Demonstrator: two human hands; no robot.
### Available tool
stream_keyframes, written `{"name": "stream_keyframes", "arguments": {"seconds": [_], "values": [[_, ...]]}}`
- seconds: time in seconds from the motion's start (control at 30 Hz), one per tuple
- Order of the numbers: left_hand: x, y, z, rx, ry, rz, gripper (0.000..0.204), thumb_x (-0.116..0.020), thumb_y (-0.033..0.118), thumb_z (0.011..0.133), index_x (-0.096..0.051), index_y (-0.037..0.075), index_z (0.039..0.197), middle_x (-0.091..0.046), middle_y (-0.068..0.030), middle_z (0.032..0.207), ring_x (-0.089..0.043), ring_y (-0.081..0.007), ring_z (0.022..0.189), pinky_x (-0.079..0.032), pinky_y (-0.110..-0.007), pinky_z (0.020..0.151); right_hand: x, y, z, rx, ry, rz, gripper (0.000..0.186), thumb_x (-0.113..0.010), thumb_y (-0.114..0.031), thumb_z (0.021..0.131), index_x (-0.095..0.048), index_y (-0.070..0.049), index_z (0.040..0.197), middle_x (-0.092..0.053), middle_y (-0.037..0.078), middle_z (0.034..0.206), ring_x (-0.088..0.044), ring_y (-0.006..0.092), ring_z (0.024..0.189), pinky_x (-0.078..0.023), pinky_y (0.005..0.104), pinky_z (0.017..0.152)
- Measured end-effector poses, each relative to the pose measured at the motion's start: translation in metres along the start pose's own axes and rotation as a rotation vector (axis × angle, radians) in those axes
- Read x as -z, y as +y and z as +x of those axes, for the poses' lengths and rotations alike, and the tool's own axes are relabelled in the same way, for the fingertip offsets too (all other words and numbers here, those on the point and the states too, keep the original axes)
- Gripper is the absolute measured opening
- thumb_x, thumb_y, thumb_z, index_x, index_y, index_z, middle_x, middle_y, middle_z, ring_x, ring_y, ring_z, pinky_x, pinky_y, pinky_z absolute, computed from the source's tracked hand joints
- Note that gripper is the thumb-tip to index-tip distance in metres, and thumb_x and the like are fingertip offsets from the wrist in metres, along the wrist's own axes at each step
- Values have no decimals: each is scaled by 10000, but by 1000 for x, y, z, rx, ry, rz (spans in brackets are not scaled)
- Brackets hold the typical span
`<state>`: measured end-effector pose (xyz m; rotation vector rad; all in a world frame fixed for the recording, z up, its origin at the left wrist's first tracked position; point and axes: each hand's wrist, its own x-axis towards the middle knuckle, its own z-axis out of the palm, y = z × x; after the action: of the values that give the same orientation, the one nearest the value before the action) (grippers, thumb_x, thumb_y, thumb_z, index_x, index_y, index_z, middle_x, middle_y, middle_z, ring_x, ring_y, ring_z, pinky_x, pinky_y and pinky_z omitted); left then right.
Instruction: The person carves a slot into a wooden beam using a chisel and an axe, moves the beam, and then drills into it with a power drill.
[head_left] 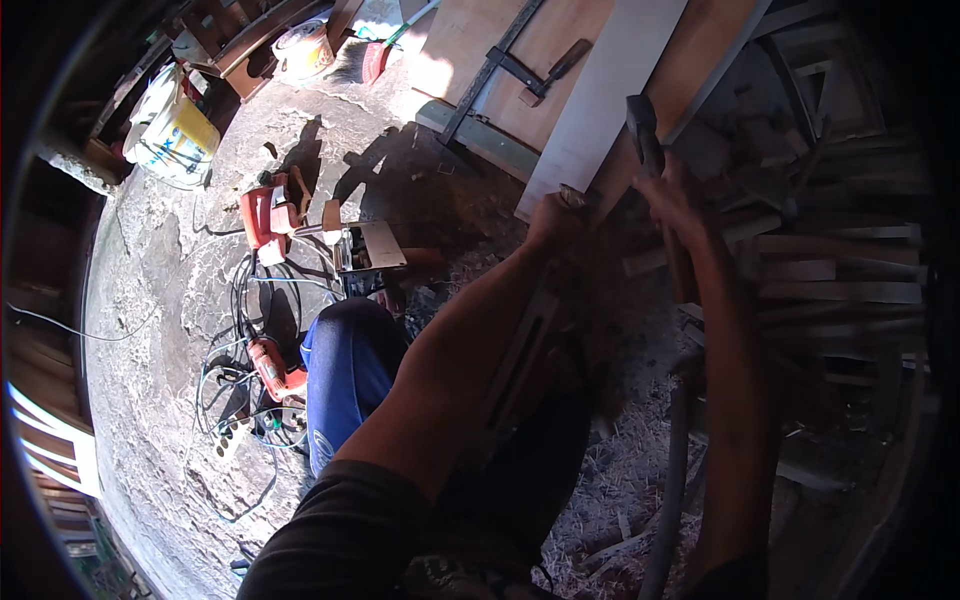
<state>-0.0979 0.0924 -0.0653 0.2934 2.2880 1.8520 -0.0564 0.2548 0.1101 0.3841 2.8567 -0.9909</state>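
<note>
Pale wood board (612,100) slants from far right to near left, beyond both hands; the right hand (672,195) is wrapped around a hammer (645,130); the left hand (552,222), nearer, is at the board's near end, its grip unclear.

Clamp (516,68) left of hammer (649,150)

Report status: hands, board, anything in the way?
Right hand gripping hammer. Left hand at near end of pale board. Bar clamp close by, left of board.
</note>
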Motion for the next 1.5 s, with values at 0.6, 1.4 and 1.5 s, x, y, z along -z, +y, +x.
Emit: {"name": "stream_keyframes", "arguments": {"seconds": [0.6,1.4,1.5], "values": [[15,26,-34,11,-34,-54,333,-785,300,802,-727,-2,929,-748,-110,871,-689,-138,836,-540,-354,721,13,18,-69,98,121,136,436,-713,-204,836,-593,-8,1206,-629,107,932,-633,232,872,-500,393,769],[3,-14,1,74,-230,22,229,-723,226,851,-716,3,905,-716,-85,826,-650,-118,771,-515,-339,646,-41,59,23,25,184,18,439,-684,-188,777,-584,42,1137,-696,222,908,-694,393,860,-538,465,777],[34,-33,2,-18,-252,0,195,-726,198,849,-724,21,931,-731,-68,871,-660,-109,795,-526,-322,667,-62,43,16,226,-175,-182,468,-725,-177,784,-579,45,1170,-700,199,982,-693,343,925,-534,458,788]]}}
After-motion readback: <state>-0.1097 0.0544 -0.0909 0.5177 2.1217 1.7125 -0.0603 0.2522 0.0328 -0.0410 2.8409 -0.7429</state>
